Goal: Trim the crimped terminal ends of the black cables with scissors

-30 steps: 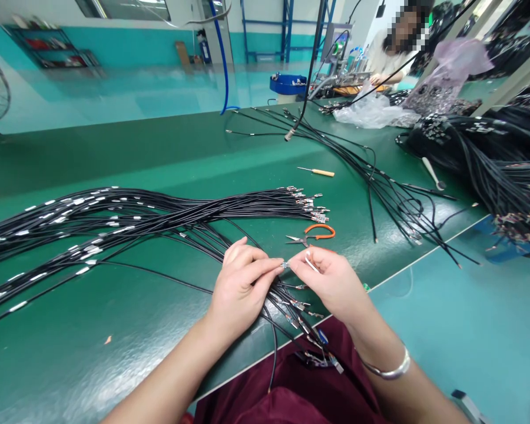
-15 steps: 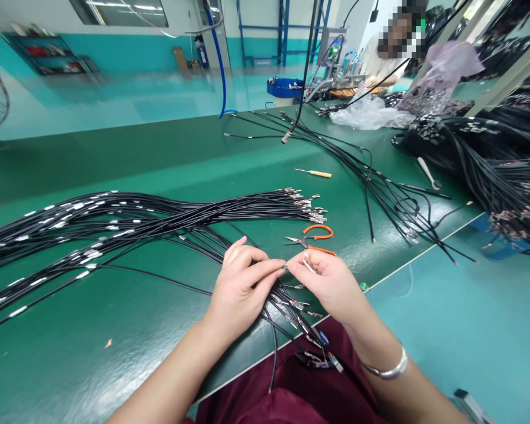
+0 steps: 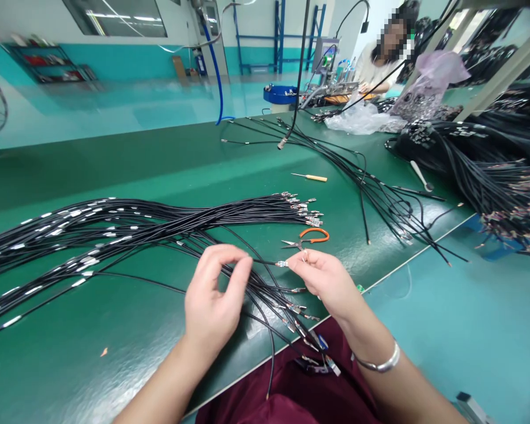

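Observation:
My left hand point(image 3: 216, 294) is closed in a pinch on a thin black cable point(image 3: 265, 261), back from its end. At the end of that cable is a small metallic and pale connector point(image 3: 282, 264), which the fingertips of my right hand point(image 3: 324, 275) pinch at its right side. Something thin and whitish point(image 3: 305, 254) shows among my right fingers; its kind cannot be made out. Below both hands, a loose bunch of black cables point(image 3: 258, 291) with terminals at their ends reaches over the table edge to the dark red clothing on my lap.
A cable bundle point(image 3: 159, 218) lies across the green table point(image 3: 115, 159). Beyond my right hand are orange-handled snips point(image 3: 314, 235) and a yellow-handled pick point(image 3: 316, 177). More cables point(image 3: 357, 171), a white-handled tool point(image 3: 419, 175) and a hanging cable point(image 3: 297, 100) are farther off. A co-worker point(image 3: 380, 70) sits behind.
My left hand has moved left along the cable, away from my right fingertips, so the connector and a length of cable now show between the hands. My right hand stays nearly in place.

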Demonstrator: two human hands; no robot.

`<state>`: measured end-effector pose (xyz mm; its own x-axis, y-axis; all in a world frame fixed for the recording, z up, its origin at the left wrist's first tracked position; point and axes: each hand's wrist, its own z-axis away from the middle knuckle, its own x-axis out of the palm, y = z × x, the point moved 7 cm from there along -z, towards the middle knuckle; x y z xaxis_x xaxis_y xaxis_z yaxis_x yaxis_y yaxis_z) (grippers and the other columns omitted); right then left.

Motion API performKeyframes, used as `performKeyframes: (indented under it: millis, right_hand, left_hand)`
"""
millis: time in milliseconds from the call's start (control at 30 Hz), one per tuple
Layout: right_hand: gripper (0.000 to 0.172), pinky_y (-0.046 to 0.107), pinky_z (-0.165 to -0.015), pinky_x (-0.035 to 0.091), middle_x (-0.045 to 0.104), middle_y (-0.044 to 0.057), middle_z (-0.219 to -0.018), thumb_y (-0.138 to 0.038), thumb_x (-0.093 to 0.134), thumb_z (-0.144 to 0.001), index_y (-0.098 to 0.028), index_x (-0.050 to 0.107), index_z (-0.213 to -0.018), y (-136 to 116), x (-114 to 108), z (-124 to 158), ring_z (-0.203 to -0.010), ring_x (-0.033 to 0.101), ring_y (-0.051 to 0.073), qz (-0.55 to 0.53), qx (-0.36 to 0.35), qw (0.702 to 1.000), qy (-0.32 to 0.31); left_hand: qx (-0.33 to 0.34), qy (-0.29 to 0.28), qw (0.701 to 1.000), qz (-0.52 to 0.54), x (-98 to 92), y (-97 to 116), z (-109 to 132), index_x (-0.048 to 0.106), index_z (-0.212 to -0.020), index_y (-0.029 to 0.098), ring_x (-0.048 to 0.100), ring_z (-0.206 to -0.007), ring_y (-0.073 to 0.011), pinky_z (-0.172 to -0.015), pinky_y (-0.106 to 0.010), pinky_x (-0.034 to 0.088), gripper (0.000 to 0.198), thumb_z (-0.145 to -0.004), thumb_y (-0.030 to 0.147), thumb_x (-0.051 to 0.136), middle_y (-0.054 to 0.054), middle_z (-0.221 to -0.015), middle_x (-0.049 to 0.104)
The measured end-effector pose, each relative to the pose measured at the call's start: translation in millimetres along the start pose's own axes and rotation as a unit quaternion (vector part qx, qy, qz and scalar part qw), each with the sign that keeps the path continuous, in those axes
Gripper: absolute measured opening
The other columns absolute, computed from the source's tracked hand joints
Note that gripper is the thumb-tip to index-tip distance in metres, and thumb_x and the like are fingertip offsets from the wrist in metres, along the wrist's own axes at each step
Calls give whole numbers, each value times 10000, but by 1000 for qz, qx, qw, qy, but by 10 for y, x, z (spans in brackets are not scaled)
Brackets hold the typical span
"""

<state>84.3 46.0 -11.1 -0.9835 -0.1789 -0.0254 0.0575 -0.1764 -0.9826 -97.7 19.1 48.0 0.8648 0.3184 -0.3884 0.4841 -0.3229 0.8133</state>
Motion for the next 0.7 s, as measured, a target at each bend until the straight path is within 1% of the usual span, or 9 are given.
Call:
performKeyframes:
  millis: [67, 133, 167, 233, 300, 367, 500, 600, 700]
  right_hand:
    - [215, 211, -394, 165, 308, -93, -479, -371, 627, -783, -157, 630, -757, 9, 0, -17, -424, 200, 54, -21, 7, 1000, -2]
    - [228, 214, -397, 151, 305, -97, -479, -380, 642, -767, -154, 622, -748, 22, 9, -25, -425, 194, 50, -47, 19, 999, -4]
    - [237, 214, -400, 146, 305, -98, -478, -386, 646, -761, -152, 616, -743, 28, 15, -25, -425, 195, 49, -58, 25, 998, -4]
    - [254, 216, -405, 142, 313, -98, -472, -398, 640, -763, -147, 610, -740, 32, 35, -16, -424, 202, 48, -65, 34, 997, -1]
    - [258, 217, -409, 146, 319, -97, -468, -400, 625, -775, -145, 614, -743, 27, 64, -2, -423, 205, 49, -61, 36, 998, -3]
    - [247, 218, -407, 156, 324, -95, -470, -390, 617, -780, -146, 621, -743, 11, 90, 13, -424, 207, 50, -51, 33, 998, -7]
    - [207, 211, -398, 217, 372, -85, -476, -361, 605, -790, -161, 628, -744, -28, 111, 34, -415, 256, 56, -8, 32, 999, -25]
    - [182, 208, -449, 339, 495, -58, -529, -344, 591, -803, -176, 625, -742, -40, 113, 49, -455, 400, 73, 26, 35, 998, -41]
    - [154, 233, -594, 446, 616, -16, -671, -313, 582, -812, -181, 629, -746, -79, 106, 71, -616, 541, 110, 43, 9, 998, -33]
  left_hand:
    - [-166, -65, 980, 90, 115, -186, 41, 641, -648, 171, 562, -582, -135, -607, -274, 496, 268, -844, 348, 589, -13, -604, 595]
    - [-331, -153, 905, 221, 354, -332, 188, 674, -681, 141, 523, -469, -106, -494, -244, 482, 277, -833, 361, 603, -16, -566, 607]
    - [-385, -172, 859, 291, 458, -357, 258, 694, -751, 129, 544, -481, -103, -495, -240, 499, 235, -824, 340, 621, -31, -626, 644]
    - [-434, -158, 789, 406, 591, -365, 331, 705, -888, 128, 614, -594, -114, -578, -249, 553, 176, -803, 275, 656, -57, -794, 691]
    - [-445, -132, 749, 473, 655, -367, 359, 704, -933, 132, 641, -669, -120, -643, -252, 575, 176, -789, 229, 678, -59, -850, 697]
    - [-450, -121, 730, 500, 684, -371, 382, 710, -896, 119, 641, -658, -112, -637, -244, 583, 145, -781, 205, 690, -58, -842, 698]
    - [-457, -113, 723, 506, 674, -383, 407, 708, -810, 103, 626, -613, -97, -613, -238, 591, 77, -762, 165, 706, -45, -780, 691]
    - [-463, -122, 721, 501, 662, -368, 419, 702, -784, 102, 628, -608, -103, -612, -239, 591, 71, -758, 167, 711, -35, -718, 675]
    - [-466, -130, 723, 493, 649, -357, 426, 695, -748, 94, 636, -609, -112, -607, -241, 588, 86, -748, 177, 719, -42, -726, 677]
